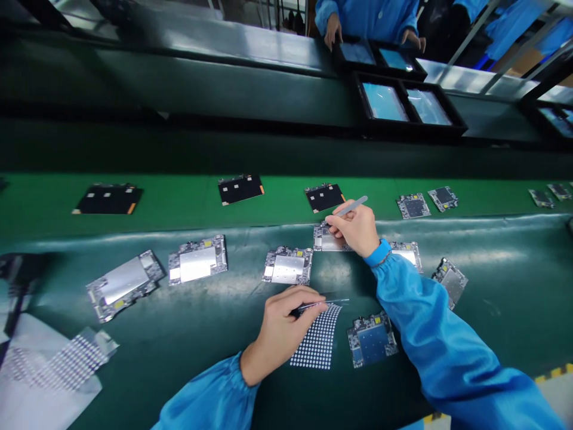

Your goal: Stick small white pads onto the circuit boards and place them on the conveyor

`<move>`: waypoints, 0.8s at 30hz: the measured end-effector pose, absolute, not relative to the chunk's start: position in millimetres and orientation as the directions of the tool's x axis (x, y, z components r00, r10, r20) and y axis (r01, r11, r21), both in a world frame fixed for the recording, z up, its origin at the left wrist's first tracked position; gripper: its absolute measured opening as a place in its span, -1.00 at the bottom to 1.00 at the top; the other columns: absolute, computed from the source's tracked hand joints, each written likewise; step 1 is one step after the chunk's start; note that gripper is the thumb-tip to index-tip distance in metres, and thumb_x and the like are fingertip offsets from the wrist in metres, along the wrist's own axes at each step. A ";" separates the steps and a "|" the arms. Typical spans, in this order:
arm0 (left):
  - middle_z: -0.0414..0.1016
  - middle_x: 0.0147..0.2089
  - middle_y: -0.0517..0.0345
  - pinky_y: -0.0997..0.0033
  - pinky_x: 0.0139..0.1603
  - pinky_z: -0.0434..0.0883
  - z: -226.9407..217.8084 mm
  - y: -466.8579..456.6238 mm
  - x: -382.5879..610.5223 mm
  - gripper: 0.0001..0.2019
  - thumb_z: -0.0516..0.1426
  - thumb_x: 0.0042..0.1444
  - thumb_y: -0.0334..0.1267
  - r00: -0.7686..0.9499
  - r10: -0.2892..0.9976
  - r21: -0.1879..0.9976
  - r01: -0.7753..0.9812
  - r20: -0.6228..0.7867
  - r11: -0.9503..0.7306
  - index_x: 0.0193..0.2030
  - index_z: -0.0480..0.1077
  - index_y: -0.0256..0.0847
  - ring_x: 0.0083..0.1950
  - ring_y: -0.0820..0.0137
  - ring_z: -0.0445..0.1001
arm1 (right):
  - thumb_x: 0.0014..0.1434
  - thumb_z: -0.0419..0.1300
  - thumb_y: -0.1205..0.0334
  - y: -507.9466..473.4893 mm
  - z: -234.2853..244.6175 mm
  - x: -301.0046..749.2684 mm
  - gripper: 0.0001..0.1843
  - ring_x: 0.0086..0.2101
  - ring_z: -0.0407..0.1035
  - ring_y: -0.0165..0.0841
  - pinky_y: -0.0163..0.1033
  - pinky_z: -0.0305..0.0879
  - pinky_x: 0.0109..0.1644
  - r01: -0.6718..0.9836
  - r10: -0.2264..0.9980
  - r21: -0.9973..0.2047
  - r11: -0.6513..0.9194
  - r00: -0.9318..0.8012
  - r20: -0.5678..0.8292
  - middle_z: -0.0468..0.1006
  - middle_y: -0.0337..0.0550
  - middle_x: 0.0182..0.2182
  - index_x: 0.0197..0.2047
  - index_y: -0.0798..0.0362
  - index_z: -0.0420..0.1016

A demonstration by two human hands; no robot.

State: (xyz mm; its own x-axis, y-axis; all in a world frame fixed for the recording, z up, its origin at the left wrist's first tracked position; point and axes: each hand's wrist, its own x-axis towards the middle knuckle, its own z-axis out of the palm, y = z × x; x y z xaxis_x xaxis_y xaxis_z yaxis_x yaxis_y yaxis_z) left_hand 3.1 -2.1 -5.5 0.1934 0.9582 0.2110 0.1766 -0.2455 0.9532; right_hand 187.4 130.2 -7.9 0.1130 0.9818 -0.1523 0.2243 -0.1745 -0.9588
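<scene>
My left hand (pixel 282 331) is closed around thin tweezers (pixel 324 303), whose tips rest at the top of a sheet of small white dots (pixel 317 341). My right hand (pixel 354 228) is closed on a second grey tweezer-like tool (pixel 352 206) and presses down over a circuit board with a metal shield (pixel 326 240). Several similar boards lie along the dark mat, one (pixel 287 266) just left of it and one (pixel 371 338) beside the dot sheet. Both sleeves are blue.
A green conveyor belt (pixel 179 200) carries dark boards (pixel 240 189) and small boards (pixel 413 205). Black trays with screens (pixel 405 105) sit beyond, where another person in blue stands (pixel 369 18). Used dot sheets (pixel 58 364) lie at the left.
</scene>
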 end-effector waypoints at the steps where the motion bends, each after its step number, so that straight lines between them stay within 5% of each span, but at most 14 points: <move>1: 0.67 -0.37 0.14 0.45 -0.31 0.60 -5.4 -2.0 3.0 -0.92 0.30 0.12 -0.44 0.194 0.959 0.953 0.178 0.208 -0.243 -0.34 0.61 -0.18 -0.37 0.38 0.63 | -0.02 0.38 0.16 129.7 -8.4 187.3 -0.75 -0.63 0.45 -0.37 -0.32 0.39 -0.59 0.225 0.983 -0.960 -0.170 0.112 -0.148 0.52 -0.27 -0.64 -0.35 0.04 0.41; 17: 0.67 -0.36 0.15 0.47 -0.29 0.59 -5.8 -1.8 1.9 -0.93 0.31 0.13 -0.42 0.200 0.959 0.950 0.199 0.202 -0.241 -0.34 0.60 -0.19 -0.35 0.40 0.64 | 0.19 0.29 0.20 108.3 4.5 193.9 -0.89 -0.35 0.55 -0.30 -0.19 0.49 -0.23 0.467 0.991 -0.875 0.127 -0.035 0.125 0.64 -0.15 -0.36 -0.34 0.02 0.47; 20: 0.68 -0.35 0.15 0.46 -0.29 0.60 -6.4 -1.4 1.1 -0.93 0.30 0.13 -0.41 0.204 0.956 0.946 0.204 0.209 -0.250 -0.33 0.61 -0.18 -0.35 0.38 0.65 | 0.28 0.14 0.31 84.8 15.5 205.6 -0.89 -0.01 0.54 -0.20 0.01 0.44 0.12 0.566 0.913 -0.720 0.402 -0.307 0.269 0.66 -0.05 -0.08 -0.24 0.01 0.50; 24: 0.68 -0.36 0.14 0.43 -0.30 0.61 -6.5 0.2 -0.4 -0.92 0.28 0.14 -0.40 0.203 0.954 0.936 0.228 0.222 -0.266 -0.35 0.60 -0.17 -0.36 0.36 0.65 | 0.22 0.08 0.43 68.4 10.7 239.1 -0.73 0.19 0.40 -0.11 0.20 0.17 0.37 0.681 0.786 -0.404 0.610 -0.585 0.200 0.61 0.03 0.07 -0.06 0.06 0.51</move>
State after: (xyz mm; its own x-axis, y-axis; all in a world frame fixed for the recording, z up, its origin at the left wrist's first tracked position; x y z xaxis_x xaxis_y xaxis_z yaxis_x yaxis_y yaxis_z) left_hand -0.4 0.2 -6.5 0.2032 0.9537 0.2217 0.2284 -0.2663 0.9364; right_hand 239.1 68.4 10.7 -0.5852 0.7859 0.1998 0.6813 0.6102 -0.4043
